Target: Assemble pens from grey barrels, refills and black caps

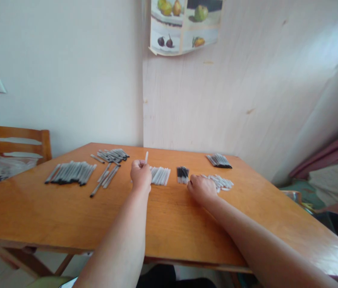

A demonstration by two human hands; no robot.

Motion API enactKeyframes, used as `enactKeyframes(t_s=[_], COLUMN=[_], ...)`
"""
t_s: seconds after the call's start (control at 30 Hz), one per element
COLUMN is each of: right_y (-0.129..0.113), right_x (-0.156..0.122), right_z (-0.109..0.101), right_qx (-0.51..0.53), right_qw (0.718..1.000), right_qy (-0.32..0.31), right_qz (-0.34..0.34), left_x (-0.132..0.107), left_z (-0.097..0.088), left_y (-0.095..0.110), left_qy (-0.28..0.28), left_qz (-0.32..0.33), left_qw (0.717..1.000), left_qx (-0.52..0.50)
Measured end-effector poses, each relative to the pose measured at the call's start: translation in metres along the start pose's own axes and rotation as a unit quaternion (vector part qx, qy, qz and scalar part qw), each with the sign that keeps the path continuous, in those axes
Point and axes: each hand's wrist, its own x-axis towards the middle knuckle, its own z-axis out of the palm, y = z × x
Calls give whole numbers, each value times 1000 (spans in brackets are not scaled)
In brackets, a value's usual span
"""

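My left hand [140,174] is closed in a fist round a thin white tube [146,157] that sticks up from it, just left of a row of white tubes [160,175] on the wooden table [169,224]. My right hand [202,188] rests on the table with fingers curled down, between a small bunch of black-tipped pieces [183,175] and a heap of small white caps [221,182]. What its fingers hold is hidden.
Several assembled grey pens [71,173] lie in a row at the left, with more [113,155] behind and a few loose ones [105,179]. A dark bundle [219,161] lies at the back right. A wooden chair [19,142] stands left; walls close the back.
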Motion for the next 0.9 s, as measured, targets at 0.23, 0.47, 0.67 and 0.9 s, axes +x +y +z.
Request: enactKeyframes(t_s=[0.23, 0.47, 0.67, 0.9], right_y=[-3, -1, 4, 12], right_x=[2, 2, -1, -7], right_z=[5, 6, 3, 3], right_qx=[20, 29, 45, 74], right_qw=[999, 999, 999, 996], right_qy=[-27, -13, 9, 50], right_qz=[1, -5, 3, 1], left_x=[-2, 3, 8, 10], left_z=[-1, 2, 1, 0], left_y=[1, -9, -17, -24], left_qy=[-30, -50, -63, -105], left_qz=[20, 30, 42, 93], left_qw=[999, 997, 994, 969], left_qx=[33, 56, 76, 204])
